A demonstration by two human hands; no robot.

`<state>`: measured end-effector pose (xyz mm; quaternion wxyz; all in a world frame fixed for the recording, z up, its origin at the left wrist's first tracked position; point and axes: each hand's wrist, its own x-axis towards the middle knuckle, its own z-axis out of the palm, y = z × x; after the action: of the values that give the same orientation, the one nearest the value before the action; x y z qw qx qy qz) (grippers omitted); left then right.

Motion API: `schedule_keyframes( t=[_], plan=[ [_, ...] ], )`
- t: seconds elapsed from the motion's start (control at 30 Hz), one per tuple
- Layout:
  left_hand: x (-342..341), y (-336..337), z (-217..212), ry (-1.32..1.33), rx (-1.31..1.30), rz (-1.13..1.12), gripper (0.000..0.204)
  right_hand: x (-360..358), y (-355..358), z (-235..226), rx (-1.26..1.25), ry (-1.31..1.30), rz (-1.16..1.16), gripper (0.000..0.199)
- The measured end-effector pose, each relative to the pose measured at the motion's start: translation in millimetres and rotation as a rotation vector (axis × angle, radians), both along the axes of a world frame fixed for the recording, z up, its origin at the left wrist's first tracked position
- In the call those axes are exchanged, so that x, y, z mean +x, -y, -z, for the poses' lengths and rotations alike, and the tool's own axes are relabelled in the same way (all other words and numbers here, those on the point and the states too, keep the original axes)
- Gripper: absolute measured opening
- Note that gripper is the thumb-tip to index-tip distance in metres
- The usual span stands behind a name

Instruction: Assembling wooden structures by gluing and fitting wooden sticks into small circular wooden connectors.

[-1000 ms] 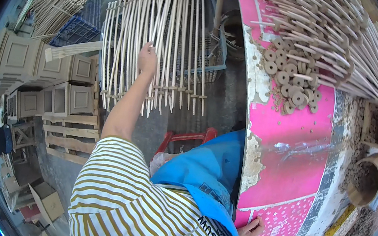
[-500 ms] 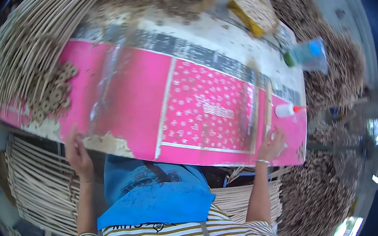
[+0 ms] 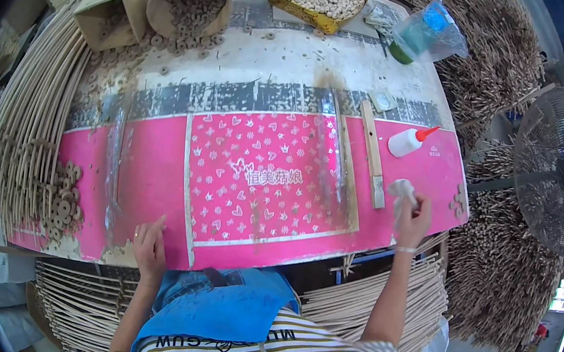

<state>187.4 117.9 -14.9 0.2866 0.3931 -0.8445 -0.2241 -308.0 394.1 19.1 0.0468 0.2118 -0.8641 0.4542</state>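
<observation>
Right hand (image 3: 413, 218) pinches a soft, light crumpled rag (image 3: 401, 190) at the worktable's (image 3: 153, 180) right edge; left hand (image 3: 148, 247) flat, empty, near edge.

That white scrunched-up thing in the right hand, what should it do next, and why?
Probably lower the white wad onto the pink table cover just below. The right hand grips it above the table's near edge, while the left hand rests flat on the cover.

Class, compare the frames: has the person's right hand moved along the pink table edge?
Yes. The right hand has lifted off the pink table edge toward the glue bottle.
</observation>
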Motion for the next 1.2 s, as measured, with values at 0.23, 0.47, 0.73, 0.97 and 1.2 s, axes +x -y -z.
schedule_keyframes(
  t=[0.23,0.47,0.73,0.97,1.2],
  plan=[
    [-5.4,0.9,0.6,0.118,-0.098,0.004,0.032,68.6,121.6,33.9,0.234,-0.236,-0.485,0.022],
    [-20.4,-0.1,5.2,0.110,-0.097,0.035,0.030,-71.1,276.7,65.9,0.224,-0.342,-0.336,0.017],
    [-5.2,1.4,-3.7,0.057,-0.007,0.032,0.029,54.7,127.1,41.2,0.158,-0.246,-0.542,0.023],
    [-24.6,10.6,-11.1,-0.018,0.056,0.179,0.030,60.2,-19.9,-37.0,0.103,-0.153,-0.094,0.021],
    [-47.3,14.6,2.8,0.015,0.084,0.324,0.031,32.3,-44.8,-23.2,0.349,-0.215,0.244,0.026]
  ],
)
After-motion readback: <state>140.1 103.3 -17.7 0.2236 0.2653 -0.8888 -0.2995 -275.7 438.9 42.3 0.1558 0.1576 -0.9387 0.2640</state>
